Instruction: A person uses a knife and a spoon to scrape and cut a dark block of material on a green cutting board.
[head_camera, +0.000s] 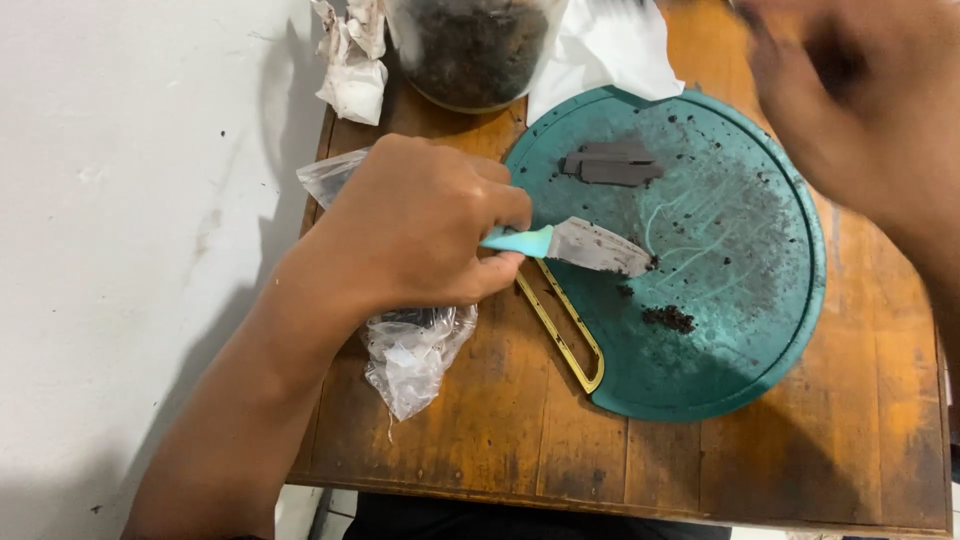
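My left hand (415, 225) grips the turquoise handle of a small knife (585, 245). Its soiled blade lies on a round teal cutting board (770, 330) smeared with dark crumbs. Flat dark strips (612, 163) rest near the board's far side, and a small dark crumb pile (668, 318) sits near its middle. My right hand (850, 95) is blurred above the board's upper right; whether it holds anything cannot be told.
The board lies on a worn wooden table (500, 430). A clear plastic bag (410, 355) lies under my left hand. A glass jar of dark material (470, 50), crumpled tissue (352, 60) and white paper (605, 45) stand at the back. White floor lies left.
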